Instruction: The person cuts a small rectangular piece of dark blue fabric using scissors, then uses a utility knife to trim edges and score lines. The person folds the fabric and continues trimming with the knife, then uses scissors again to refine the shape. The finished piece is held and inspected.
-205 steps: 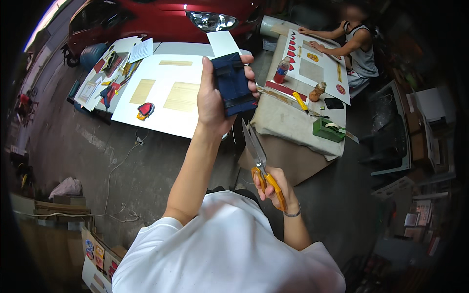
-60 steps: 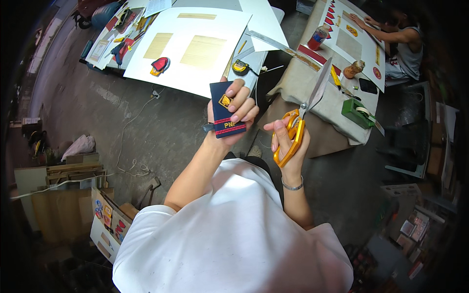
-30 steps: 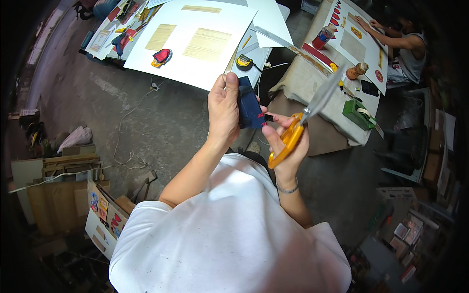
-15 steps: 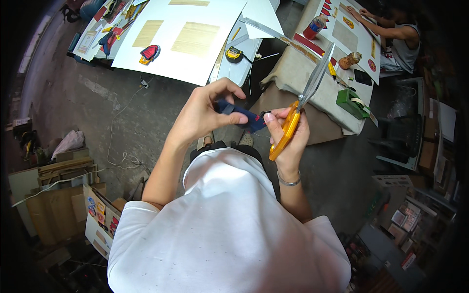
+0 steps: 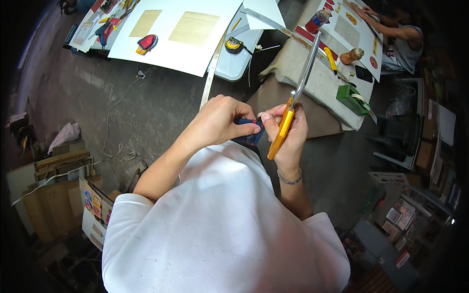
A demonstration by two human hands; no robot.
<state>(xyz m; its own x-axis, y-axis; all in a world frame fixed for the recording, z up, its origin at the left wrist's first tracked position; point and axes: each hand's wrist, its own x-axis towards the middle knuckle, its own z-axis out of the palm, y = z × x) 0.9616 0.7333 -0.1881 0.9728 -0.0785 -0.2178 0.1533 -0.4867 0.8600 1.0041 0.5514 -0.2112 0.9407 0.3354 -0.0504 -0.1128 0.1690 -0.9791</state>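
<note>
In front of my waist, my left hand is closed on a small dark blue piece with red marks, which looks like cloth. My fingers hide much of it, so its full shape cannot be made out. My right hand holds a pair of scissors with orange-yellow handles, their long metal blades pointing up and away from me, nearly together. The thumb and forefinger of that same hand pinch together close beside the blue piece's right edge. Whether they grip it is unclear.
A white board with wood-grain rectangles lies on the table ahead, beside a yellow tape measure. On the cloth-covered right table stand a green tape dispenser and a bottle; a person works behind. A cable crosses the floor.
My left hand has come lower and to the right, its fingers closing over the blue piece, which is now nearer my body. The scissors have turned, so their blades look narrower.
</note>
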